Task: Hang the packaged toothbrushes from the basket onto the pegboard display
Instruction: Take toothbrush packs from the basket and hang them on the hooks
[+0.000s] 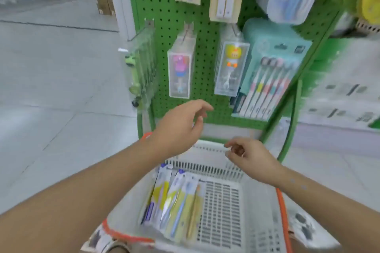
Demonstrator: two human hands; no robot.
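Toothbrushes in flat packets [174,199] lie stacked along the left side of the white basket [257,211], their card tops leaning toward its far wall, which likely keeps the hang holes uppermost for picking up. Both hands hover empty above the basket's far rim: the left hand [181,127] is spread loose in front of the lower edge of the green pegboard [170,16], and the right hand [248,156] has its fingers loosely curled round nothing, just over the far wall. Judging by this, no packet is in hand and a new one is due to be taken. On the board hang clear boxed children's brushes [180,72] and a teal multipack [273,72] at the right edge, filling the lower hooks. The basket's orange handle [282,207] lies folded along its right side.
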